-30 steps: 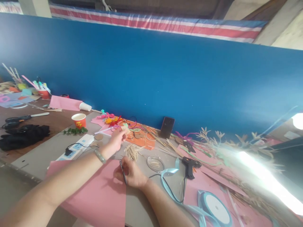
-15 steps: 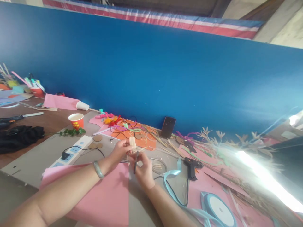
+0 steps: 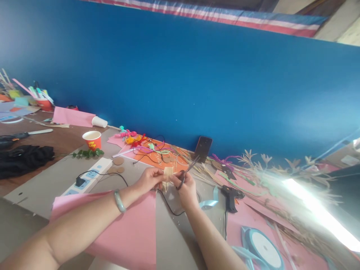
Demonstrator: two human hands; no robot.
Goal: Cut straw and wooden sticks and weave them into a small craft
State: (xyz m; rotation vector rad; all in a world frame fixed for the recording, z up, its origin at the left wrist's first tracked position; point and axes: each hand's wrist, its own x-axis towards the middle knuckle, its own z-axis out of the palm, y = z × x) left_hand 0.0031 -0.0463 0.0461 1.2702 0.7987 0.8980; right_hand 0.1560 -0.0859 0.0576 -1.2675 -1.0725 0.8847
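Between my two hands is a small piece made of pale straw-like strips point(image 3: 168, 173). My left hand point(image 3: 150, 179), with a bracelet on its wrist, pinches the piece by its left side. My right hand point(image 3: 186, 189) carries dark-handled scissors point(image 3: 184, 176), their blades pointing up and to the right, away from the strips. The fingertips of that hand also touch the strips' right side. Below the hands lies pink paper point(image 3: 120, 232) on the grey board, and a black cable point(image 3: 170, 210) runs just under them.
A white power strip point(image 3: 92, 176) and a red paper cup point(image 3: 92, 141) stand to the left. To the right lie a black glue gun point(image 3: 231, 197) and a blue ribbon spool point(image 3: 263, 247). A phone point(image 3: 203, 148) leans against the blue wall point(image 3: 182, 82).
My right hand has moved right and turned, so the scissors now point up and to the right. Its fingertips now meet the strips. The view has shifted slightly.
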